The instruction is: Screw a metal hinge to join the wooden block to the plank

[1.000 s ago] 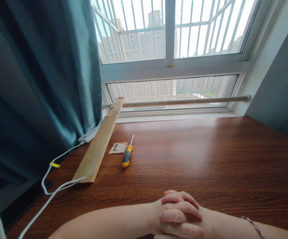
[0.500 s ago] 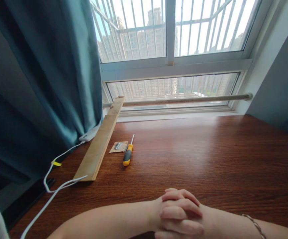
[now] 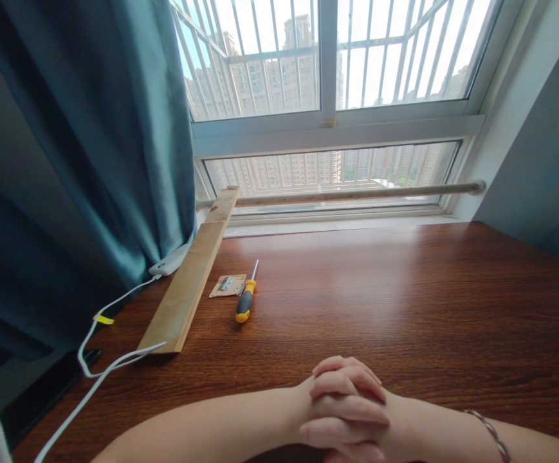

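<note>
At the near edge of the table, my left hand (image 3: 311, 402) and my right hand (image 3: 380, 411) are clasped together, fingers interlaced and closed over each other. No object shows between them. A bracelet (image 3: 489, 429) circles my right forearm. Beyond the hands and to the left lies a screwdriver (image 3: 246, 302) with a yellow and black handle, its shaft pointing at the window. Beside it rests a small flat card-like piece (image 3: 228, 285) with metal parts on it, apart from both hands.
Long wooden boards (image 3: 187, 276) lie on the left of the brown table (image 3: 380, 308). A white cable (image 3: 79, 408) runs past them to a white device (image 3: 169, 262) by the blue curtain (image 3: 100, 128). A horizontal rail (image 3: 356, 194) crosses before the barred window.
The clasped hands have shifted up slightly, with small finger movements. The view has drifted a little, so the table objects appear slightly further left. The screwdriver and boards stay in place.
</note>
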The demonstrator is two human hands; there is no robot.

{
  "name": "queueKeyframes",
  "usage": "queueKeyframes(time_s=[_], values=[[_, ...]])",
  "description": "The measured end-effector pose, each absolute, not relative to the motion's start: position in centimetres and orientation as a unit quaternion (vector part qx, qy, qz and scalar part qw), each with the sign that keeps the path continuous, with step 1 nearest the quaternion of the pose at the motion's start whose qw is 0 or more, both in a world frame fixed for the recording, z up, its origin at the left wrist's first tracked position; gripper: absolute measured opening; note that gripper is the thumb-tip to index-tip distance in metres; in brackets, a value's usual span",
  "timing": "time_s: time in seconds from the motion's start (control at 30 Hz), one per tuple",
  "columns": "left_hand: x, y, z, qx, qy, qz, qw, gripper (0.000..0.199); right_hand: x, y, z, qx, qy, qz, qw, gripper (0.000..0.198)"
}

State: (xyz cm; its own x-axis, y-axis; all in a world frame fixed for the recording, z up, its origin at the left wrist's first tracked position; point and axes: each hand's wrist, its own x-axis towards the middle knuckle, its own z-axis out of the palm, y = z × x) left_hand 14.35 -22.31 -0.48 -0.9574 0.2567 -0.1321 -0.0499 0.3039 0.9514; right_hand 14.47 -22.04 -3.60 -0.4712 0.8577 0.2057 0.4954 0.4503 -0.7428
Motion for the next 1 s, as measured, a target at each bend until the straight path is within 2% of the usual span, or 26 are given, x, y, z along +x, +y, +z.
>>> queueKeyframes(time_s=[0.07, 0.17, 0.33, 0.47, 0.63, 0.83, 1.0], values=[[14.4, -22.1, -0.9, 0.11, 0.805, 0.569, 0.129, 0.024, 15.2, -21.6, -3.1, -0.347, -0.861, 0.289, 0.236, 0.037], [14.5, -21.4, -1.7, 0.181, 0.811, 0.542, 0.123, 0.033, 15.4, -21.2, -2.3, -0.294, -0.895, 0.247, 0.226, 0.047], [15.1, -19.9, -2.1, 0.197, 0.808, 0.55, 0.076, 0.028, 15.4, -20.8, -1.5, -0.274, -0.877, 0.273, 0.284, 0.046], [15.4, -19.7, -1.7, 0.171, 0.811, 0.556, 0.06, 0.027, 15.4, -20.7, -1.6, -0.267, -0.884, 0.265, 0.277, 0.047], [15.3, -19.8, -1.6, 0.18, 0.806, 0.561, 0.067, 0.027, 15.5, -20.8, -1.7, -0.271, -0.88, 0.276, 0.274, 0.046], [13.9, -20.5, -2.0, 0.21, 0.787, 0.57, 0.113, 0.014, 15.5, -20.8, -1.3, -0.275, -0.877, 0.281, 0.276, 0.046], [14.2, -20.6, -1.9, 0.204, 0.801, 0.547, 0.13, 0.02, 15.5, -20.8, -1.4, -0.272, -0.878, 0.278, 0.279, 0.046]])
